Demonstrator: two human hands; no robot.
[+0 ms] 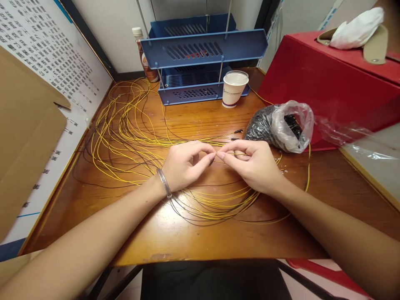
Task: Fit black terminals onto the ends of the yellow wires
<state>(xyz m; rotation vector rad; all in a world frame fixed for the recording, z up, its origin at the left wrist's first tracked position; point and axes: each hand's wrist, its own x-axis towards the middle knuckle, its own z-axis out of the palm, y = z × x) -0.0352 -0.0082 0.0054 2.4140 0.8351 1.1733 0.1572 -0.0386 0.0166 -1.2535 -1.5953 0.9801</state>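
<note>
Over the middle of the desk, my left hand point(187, 164) and my right hand point(251, 164) meet fingertip to fingertip, both closed in a pinch. A small black connector point(211, 161) shows under my left thumb, mostly hidden by the fingers. Between my right thumb and forefinger runs a thin yellow wire point(239, 154), which passes under the palm. Loops of yellow and black wires point(225, 214) lie below both hands, and a larger tangle of wires point(104, 131) spreads to the left. Two loose black wire ends point(239, 131) lie just beyond my hands.
Right of my hands lies an open plastic bag point(265, 123) of small black parts. Behind stand a paper cup point(233, 93), a blue tray rack point(200, 52) and a bottle point(150, 68). A red box point(300, 71) borders the right, cardboard point(28, 137) the left.
</note>
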